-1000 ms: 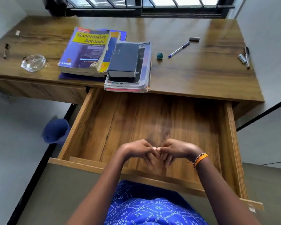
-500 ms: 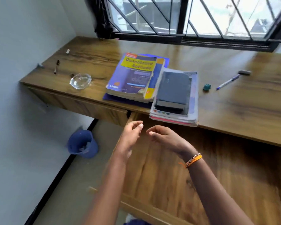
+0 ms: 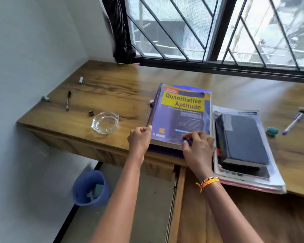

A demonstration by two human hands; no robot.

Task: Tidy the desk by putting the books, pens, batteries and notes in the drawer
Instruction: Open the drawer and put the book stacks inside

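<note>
While the Quantitative Aptitude book (image 3: 180, 118) lies on the surface (image 3: 123, 95) atop a blue folder, I see my left hand (image 3: 139, 139) gripping its near-left corner and my right hand (image 3: 198, 146) pinching its near edge.

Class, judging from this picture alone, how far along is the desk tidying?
Done: only the drawer stands open; nothing shows inside its visible part. In hand: left hand and right hand grip the Quantitative Aptitude book. Left: the black book, blue pen, black pen and small items on the desk.
</note>
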